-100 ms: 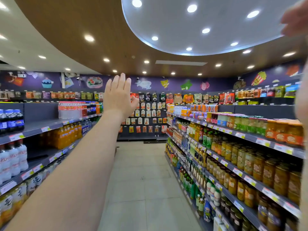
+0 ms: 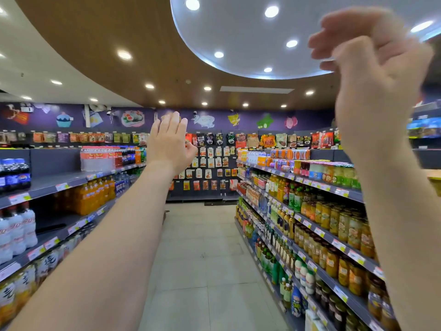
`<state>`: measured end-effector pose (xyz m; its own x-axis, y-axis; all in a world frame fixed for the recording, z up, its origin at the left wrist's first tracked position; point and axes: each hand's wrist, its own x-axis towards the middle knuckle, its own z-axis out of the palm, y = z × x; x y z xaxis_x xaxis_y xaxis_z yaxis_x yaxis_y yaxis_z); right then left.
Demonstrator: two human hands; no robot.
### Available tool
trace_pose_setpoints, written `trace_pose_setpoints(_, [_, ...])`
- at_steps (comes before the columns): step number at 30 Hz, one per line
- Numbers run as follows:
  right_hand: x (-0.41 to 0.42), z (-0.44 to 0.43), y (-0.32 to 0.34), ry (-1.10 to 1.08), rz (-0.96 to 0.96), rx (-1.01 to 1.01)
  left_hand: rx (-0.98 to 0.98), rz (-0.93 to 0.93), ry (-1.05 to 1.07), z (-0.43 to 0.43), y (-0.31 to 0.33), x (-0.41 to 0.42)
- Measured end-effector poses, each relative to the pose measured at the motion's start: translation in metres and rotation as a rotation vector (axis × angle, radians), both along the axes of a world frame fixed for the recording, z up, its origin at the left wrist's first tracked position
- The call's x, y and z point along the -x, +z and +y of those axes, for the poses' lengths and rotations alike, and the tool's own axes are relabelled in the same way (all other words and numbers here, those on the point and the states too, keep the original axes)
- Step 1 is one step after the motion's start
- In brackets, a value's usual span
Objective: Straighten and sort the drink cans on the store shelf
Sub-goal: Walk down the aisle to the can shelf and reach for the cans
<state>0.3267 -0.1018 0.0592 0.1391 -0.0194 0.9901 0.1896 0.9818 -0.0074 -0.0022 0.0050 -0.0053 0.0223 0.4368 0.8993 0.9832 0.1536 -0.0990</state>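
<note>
1. right hand (image 2: 372, 75): a moment ago only its fingertips showed at the top right edge; now it has swung inward and fills the upper right, close to the camera, motion-blurred. fingers loosely curled, holding nothing.
2. left hand (image 2: 170, 144): arm stretched forward down the aisle as before, back of the hand to the camera. the fingers were slightly fanned; now they sit close together with the thumb tucked toward the palm. empty.
3. reading: both hands are raised in mid-air, touching no shelf or product. probably a gesture or a reach still forming; no straightening or sorting is under way.
4. drink cans (image 2: 290, 154): far off, on the top right shelf (image 2: 317, 185) toward the end of the aisle, well apart from both hands. orange and mixed-colour cans, some stacked; at least one seems to lie on its side near the shelf edge. too small to read labels.
5. nearer on the same side are jars and bottles, not cans.
</note>
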Motion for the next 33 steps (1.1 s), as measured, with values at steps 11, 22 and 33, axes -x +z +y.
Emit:
trace_pose_setpoints(11, [0.098,0.181,-0.077,-0.848,-0.838,0.571,0.127,-0.082,-0.137,0.031,-0.037,-0.007])
trace_pose_setpoints(22, [0.101,0.312,-0.156,-0.895,-1.048,0.811,0.391,-0.029,-0.013,0.153,-0.097,-0.020])
trace_pose_setpoints(33, [0.079,0.535,-0.211,-0.901,-1.119,0.798,0.615,0.003,-0.022,0.379,-0.133,-0.056])
